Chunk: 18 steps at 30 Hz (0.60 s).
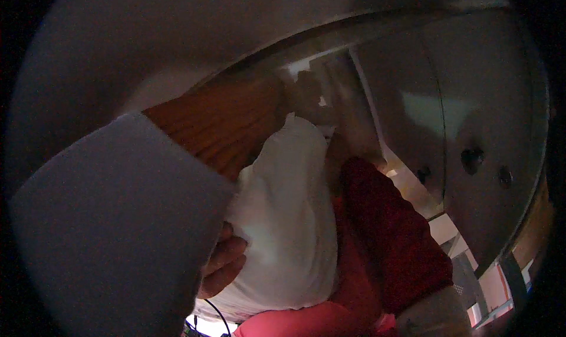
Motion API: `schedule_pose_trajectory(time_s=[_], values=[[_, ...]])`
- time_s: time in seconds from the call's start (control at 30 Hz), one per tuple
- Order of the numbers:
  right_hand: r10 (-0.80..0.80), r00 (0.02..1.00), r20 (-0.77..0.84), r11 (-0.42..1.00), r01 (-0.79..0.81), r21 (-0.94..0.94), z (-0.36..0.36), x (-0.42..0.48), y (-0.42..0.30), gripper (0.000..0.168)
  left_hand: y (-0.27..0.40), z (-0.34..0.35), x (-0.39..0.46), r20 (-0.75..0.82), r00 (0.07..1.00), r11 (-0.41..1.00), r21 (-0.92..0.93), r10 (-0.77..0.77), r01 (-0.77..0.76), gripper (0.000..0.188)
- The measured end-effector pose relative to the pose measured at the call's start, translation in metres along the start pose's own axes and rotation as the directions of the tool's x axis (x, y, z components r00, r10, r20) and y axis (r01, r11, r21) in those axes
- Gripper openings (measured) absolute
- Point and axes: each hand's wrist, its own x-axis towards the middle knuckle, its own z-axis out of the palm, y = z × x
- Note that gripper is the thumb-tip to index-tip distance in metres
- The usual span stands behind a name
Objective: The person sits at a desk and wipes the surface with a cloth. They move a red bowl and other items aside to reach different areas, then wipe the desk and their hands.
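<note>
A large flat light-grey panel (124,213), perhaps paper or board, fills the left side close to the camera. Past its right edge show bent fingers, which I take for my left hand (224,262); the panel hides the palm and thumb, so a grip cannot be made out. These fingers lie beside white cloth (292,222), seemingly a garment. Right of the cloth is a dark red sleeve (393,235), with a bare forearm (433,312) at its lower end; whose arm it is cannot be told. My right hand is not visible.
A brown wood-like surface (221,120) shows behind the panel. Pinkish-red cloth (305,321) lies at the bottom, near a thin black cable (219,312). At right stands a dark, glossy curved surface (482,107) with several black spots. The picture is dim and blurred.
</note>
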Motion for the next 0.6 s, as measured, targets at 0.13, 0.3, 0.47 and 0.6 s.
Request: schedule_pose_trajectory(time_s=[0.13, 0.3, 0.47, 0.6], values=[[-0.057, 0.998, 0.031, 0.998, 0.057, -0.021, -0.017, 0.004, 0.019, 0.033, 0.015, -0.006, 0.013, 0.061, 0.998, 1.000, 0.018, -0.019, 0.018, 0.018], [-0.066, 0.997, 0.044, 0.997, 0.068, -0.036, -0.025, 0.006, 0.025, 0.033, 0.014, -0.013, 0.023, 0.095, 0.995, 0.999, 0.038, 0.015, -0.019, 0.011], [-0.068, 0.997, 0.043, 0.996, 0.070, -0.050, -0.026, 0.004, 0.026, 0.032, 0.010, -0.019, 0.032, 0.157, 0.985, 0.995, 0.053, 0.077, -0.086, 0.015], [-0.061, 0.998, 0.033, 0.996, 0.063, -0.056, -0.026, -0.002, 0.023, 0.032, 0.004, -0.029, 0.035, 0.248, 0.955, 0.979, 0.083, 0.161, -0.186, 0.022]])
